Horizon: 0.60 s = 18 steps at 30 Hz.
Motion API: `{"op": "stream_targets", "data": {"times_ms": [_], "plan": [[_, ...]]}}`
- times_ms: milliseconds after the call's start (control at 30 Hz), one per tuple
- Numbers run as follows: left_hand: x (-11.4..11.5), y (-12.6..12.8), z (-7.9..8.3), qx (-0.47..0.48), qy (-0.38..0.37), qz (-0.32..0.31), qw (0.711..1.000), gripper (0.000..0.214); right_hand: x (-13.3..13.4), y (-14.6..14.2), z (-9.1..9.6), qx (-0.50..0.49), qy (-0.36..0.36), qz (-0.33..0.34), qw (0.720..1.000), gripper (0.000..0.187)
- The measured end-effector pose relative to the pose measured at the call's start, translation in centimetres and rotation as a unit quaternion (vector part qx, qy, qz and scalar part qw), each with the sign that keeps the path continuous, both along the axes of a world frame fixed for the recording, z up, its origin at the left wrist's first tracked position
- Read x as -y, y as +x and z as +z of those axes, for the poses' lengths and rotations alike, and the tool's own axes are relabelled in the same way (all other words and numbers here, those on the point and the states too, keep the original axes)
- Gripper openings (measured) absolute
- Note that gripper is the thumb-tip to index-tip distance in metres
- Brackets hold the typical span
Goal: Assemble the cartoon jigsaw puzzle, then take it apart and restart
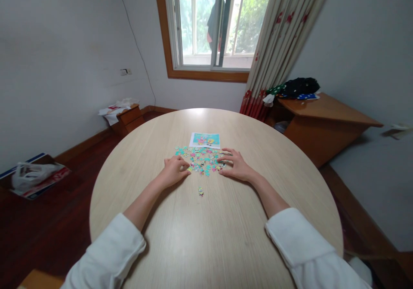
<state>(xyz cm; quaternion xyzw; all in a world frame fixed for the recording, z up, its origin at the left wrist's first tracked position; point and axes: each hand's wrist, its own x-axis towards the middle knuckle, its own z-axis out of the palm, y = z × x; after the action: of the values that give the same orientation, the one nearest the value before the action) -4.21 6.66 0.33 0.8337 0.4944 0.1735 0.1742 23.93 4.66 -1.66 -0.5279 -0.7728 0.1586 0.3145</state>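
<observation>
Many small jigsaw puzzle pieces [202, 162], mostly turquoise with pink and yellow, lie spread on the round wooden table [200, 246]. My left hand [176, 170] rests at the left edge of the spread, its fingers curled and bunched; whether a piece sits under the fingertips is too small to tell. At the right edge is my right hand [237, 165], fingers spread apart over the outermost pieces, with nothing seen in its grasp. Nearer to me, a small cluster of pieces [201, 191] lies apart from the rest. Behind the spread lies a printed picture sheet [206, 140] with pink and yellow cartoon figures.
Beyond the table are a window [213, 26] and a long curtain [280, 35]. On the right, a wooden desk [335, 112] carries dark cloth items [300, 87]. A small cabinet [130, 117] and a box with a plastic bag [32, 175] stand at the left.
</observation>
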Motion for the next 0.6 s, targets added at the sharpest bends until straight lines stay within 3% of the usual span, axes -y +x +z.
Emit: {"op": "stream_targets", "data": {"times_ms": [333, 600], "plan": [[-0.05, -0.48, 0.83, -0.006, 0.015, 0.03, 0.999, 0.03, -0.67, 0.34, -0.98, -0.041, 0.016, -0.004, 0.999, 0.034], [0.13, 0.01, 0.35, -0.028, 0.002, 0.011, 1.0, 0.027, -0.58, 0.13, -0.93, -0.059, 0.008, -0.011, 0.998, 0.034]]}}
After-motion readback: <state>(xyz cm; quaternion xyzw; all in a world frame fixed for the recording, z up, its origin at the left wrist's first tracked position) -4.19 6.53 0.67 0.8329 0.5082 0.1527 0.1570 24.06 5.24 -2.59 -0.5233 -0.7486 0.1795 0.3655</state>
